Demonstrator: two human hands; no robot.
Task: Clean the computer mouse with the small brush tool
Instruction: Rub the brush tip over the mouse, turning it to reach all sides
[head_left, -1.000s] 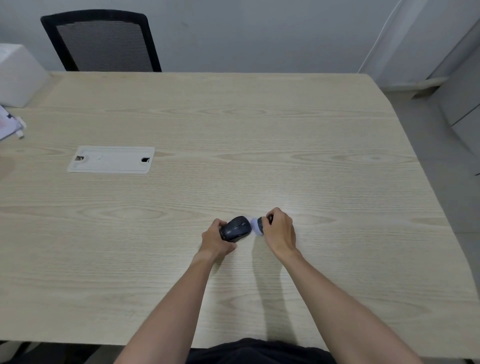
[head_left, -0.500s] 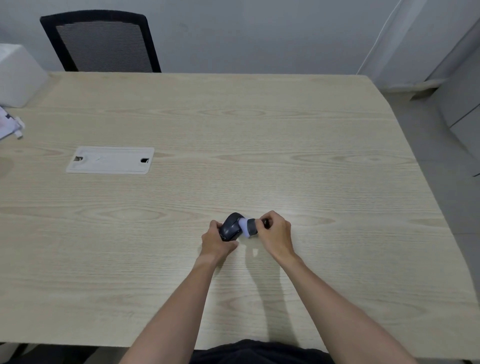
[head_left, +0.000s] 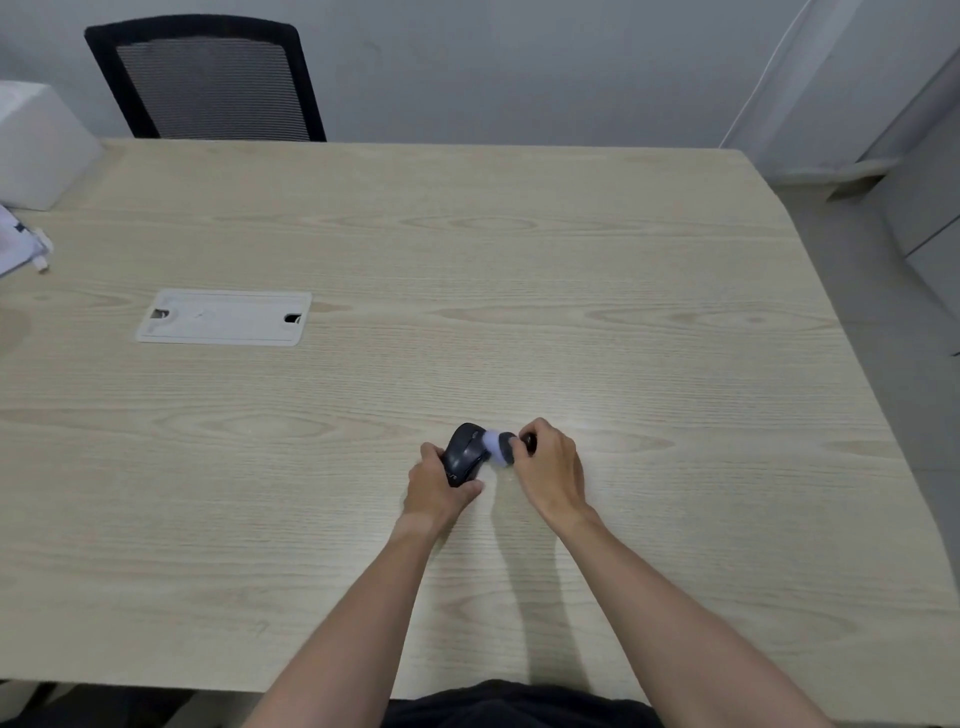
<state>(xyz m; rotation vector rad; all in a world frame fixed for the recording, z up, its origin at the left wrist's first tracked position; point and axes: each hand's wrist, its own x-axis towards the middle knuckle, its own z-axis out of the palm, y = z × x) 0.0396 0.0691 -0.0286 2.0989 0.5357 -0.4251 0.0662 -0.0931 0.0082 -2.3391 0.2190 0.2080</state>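
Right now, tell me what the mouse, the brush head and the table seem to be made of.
Computer mouse: likely moulded plastic, dark grey, slightly glossy, with soft highlights on its shell.
Brush head: a pale, fuzzy tuft, probably soft synthetic bristles on a dark plastic collar; too blurred to be sure.
Table: pale wood-grain top, matte, probably laminate, judging by its very even printed-looking grain.

The place looked like an office or meeting room. A large, pale wood-grain laminate table filled most of the view, with a white rectangular cable-access hatch set flush into its top. A black mesh-backed office chair stood at the far edge against a plain grey-white wall. Grey cabinet fronts lined the right side, over a light tiled floor.
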